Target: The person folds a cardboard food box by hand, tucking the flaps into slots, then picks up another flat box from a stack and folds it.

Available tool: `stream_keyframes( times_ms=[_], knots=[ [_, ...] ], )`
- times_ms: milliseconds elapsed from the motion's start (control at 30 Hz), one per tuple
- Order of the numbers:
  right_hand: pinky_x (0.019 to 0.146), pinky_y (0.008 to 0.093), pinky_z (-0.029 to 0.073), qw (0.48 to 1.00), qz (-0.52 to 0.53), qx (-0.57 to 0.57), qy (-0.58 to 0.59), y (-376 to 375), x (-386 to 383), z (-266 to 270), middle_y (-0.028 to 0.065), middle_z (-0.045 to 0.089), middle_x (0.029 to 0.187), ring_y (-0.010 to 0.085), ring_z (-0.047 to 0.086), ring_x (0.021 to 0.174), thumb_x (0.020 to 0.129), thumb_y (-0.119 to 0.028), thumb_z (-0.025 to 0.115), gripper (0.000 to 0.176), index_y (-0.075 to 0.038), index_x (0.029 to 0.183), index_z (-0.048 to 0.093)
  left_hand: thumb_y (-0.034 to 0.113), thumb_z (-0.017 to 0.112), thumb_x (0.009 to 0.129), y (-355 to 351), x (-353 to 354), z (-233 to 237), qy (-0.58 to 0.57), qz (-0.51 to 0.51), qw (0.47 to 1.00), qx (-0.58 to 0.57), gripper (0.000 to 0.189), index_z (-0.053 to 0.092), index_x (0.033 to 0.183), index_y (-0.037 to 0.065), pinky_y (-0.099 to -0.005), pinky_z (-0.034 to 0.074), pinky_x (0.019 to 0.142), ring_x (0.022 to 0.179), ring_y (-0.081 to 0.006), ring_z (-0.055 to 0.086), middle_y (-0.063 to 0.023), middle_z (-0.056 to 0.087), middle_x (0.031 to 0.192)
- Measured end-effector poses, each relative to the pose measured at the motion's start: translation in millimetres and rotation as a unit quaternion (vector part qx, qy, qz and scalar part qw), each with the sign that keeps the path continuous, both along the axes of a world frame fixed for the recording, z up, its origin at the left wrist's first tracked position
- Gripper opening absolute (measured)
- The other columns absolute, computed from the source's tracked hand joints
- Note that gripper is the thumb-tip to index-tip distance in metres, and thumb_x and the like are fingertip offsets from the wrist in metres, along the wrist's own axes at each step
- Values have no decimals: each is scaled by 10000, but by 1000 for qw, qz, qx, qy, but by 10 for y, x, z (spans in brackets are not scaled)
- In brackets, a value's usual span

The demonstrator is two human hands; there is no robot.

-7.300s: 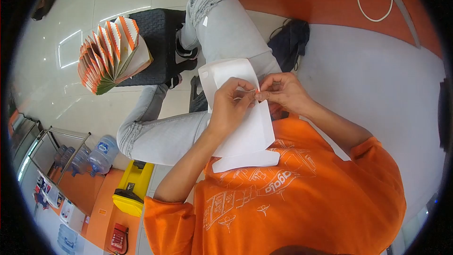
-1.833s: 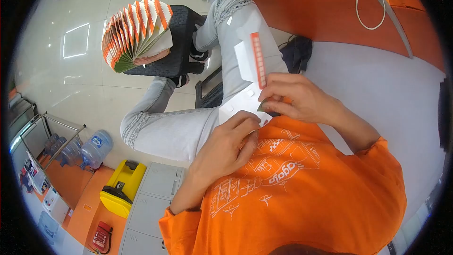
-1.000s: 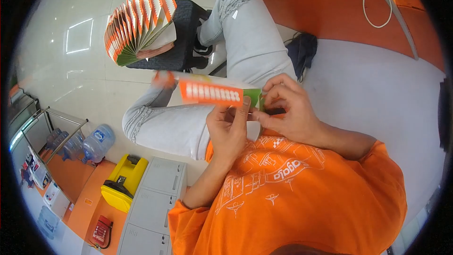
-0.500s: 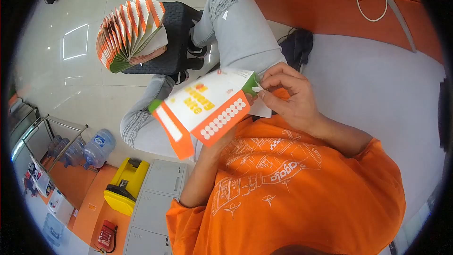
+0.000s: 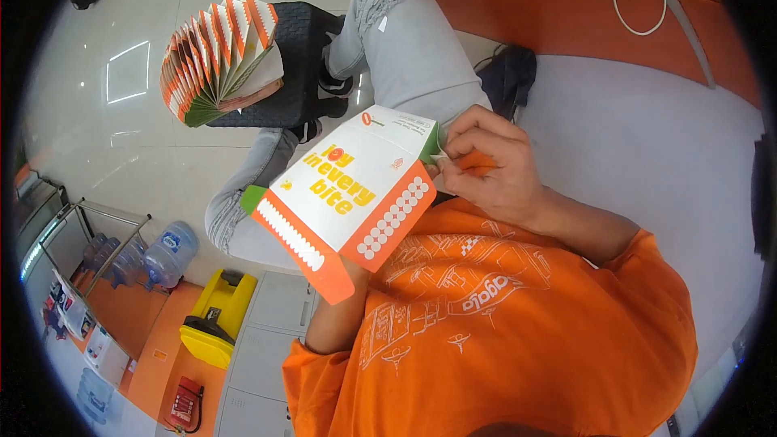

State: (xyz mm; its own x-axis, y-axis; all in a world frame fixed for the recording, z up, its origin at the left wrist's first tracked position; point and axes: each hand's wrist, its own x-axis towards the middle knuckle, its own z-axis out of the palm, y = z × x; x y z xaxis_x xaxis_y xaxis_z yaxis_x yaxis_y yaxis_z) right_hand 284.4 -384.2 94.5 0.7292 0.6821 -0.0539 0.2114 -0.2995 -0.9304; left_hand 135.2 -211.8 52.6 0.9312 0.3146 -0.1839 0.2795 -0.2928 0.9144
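Note:
A paperboard food box, white with orange and green sides and "joy in every bite" in yellow, is tilted above my lap. At its near right end my right hand pinches a small green and white flap between thumb and fingers. My left hand lies beneath the box and is mostly hidden; only its wrist shows below the orange side. An orange end flap sticks out at the lower left. Beyond my legs, a fanned row of similar folded boxes rests on a black stool.
Grey lockers, a yellow bin and a red fire extinguisher stand at lower left. Water bottles sit by a metal rack. On the right is a white surface; a white cable hangs at the upper right.
The box has turned and tilted so its printed top faces me more fully, and its lower left end flap has swung downward. My right hand stays at the same corner.

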Motion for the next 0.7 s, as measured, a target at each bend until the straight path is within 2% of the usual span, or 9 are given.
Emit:
stream_keyframes(
  times_ms=[100,267,400,500,567,700],
  knots=[
    [682,264,525,999,37,15,17,17,86,-62,80,623,915,150,643,792,824,-33,751,113,50,867,686,145,704,973,18,7,-10,-4,0,1000,9,226,687,1142,-3,-329,562,800,919,-191,719,-96,735,1065],
    [701,297,530,991,47,18,121,29,181,-2,89,653,913,175,665,799,864,-32,744,89,53,878,719,154,704,974,-6,14,-90,-15,-3,999,36,225,690,1137,0,-331,561,798,918,-191,718,-91,737,1055],
    [721,282,533,991,59,4,117,66,232,-1,90,666,906,180,666,793,866,-55,770,107,43,897,743,161,703,975,-30,36,-197,-27,-6,997,76,224,692,1134,3,-333,561,796,917,-191,716,-86,739,1047],
    [747,280,535,991,66,-12,115,81,246,13,96,695,932,180,682,820,855,-69,797,115,25,915,768,157,690,978,-18,91,-203,-28,-7,999,45,208,698,1118,4,-335,558,795,916,-197,714,-85,739,1043],
    [768,287,536,994,13,0,107,73,187,-29,104,721,972,182,696,870,845,-71,810,130,8,945,786,155,681,980,-26,105,-207,-27,-7,999,34,198,702,1108,5,-336,556,794,916,-201,712,-85,739,1040],
    [788,294,540,996,-3,31,78,46,80,-102,109,733,1007,192,704,896,843,-65,814,127,1,947,788,150,664,983,-82,145,-231,-24,-4,1000,2,182,710,1087,8,-338,552,793,915,-210,708,-83,739,1034]
  ],
)
